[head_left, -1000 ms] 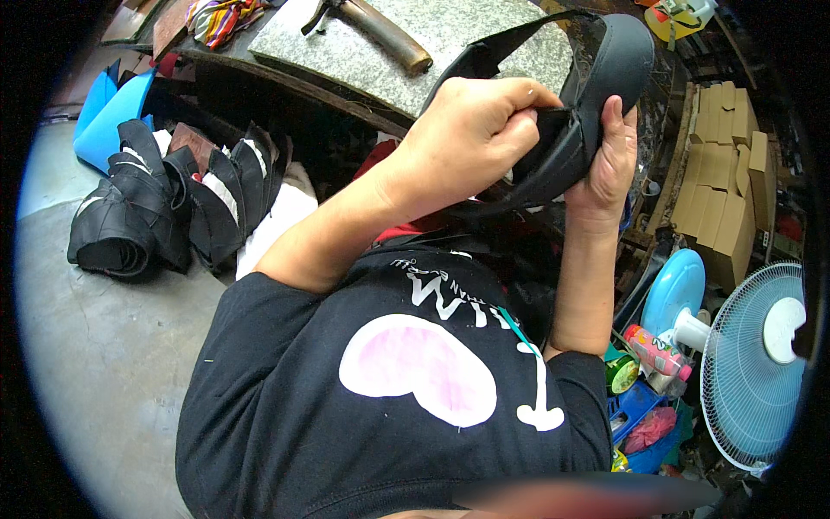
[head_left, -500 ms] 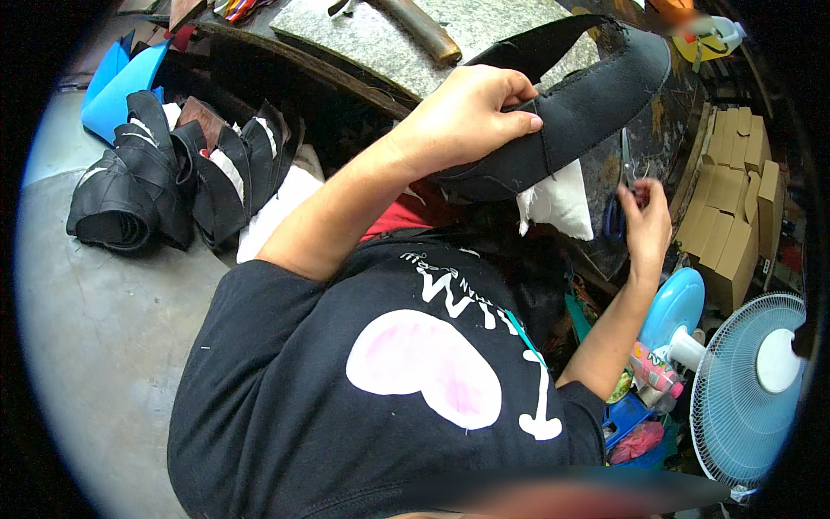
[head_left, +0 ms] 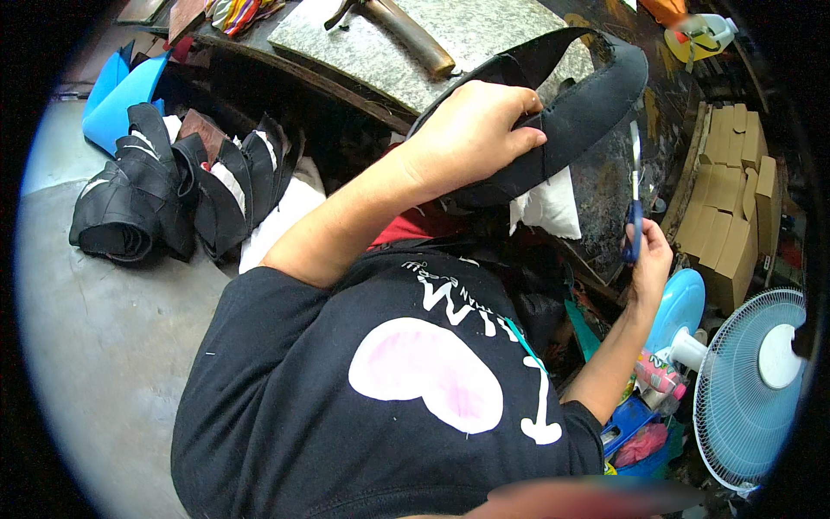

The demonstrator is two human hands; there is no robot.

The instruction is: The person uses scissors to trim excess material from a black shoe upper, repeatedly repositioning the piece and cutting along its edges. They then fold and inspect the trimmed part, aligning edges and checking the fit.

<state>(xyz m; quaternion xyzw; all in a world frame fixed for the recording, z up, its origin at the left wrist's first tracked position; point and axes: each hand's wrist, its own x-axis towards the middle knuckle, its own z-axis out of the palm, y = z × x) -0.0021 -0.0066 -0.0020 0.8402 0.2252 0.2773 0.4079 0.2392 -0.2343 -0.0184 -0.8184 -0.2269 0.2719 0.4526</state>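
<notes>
Right hand [head_left: 647, 251] lifted scissors [head_left: 633, 195], grip closed | left hand [head_left: 471, 138] grips black piece [head_left: 581, 108] edge | open gap between

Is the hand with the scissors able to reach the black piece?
Probably yes. The right hand holds the scissors upright just below the black piece gripped by the left hand, with nothing between them.
</notes>
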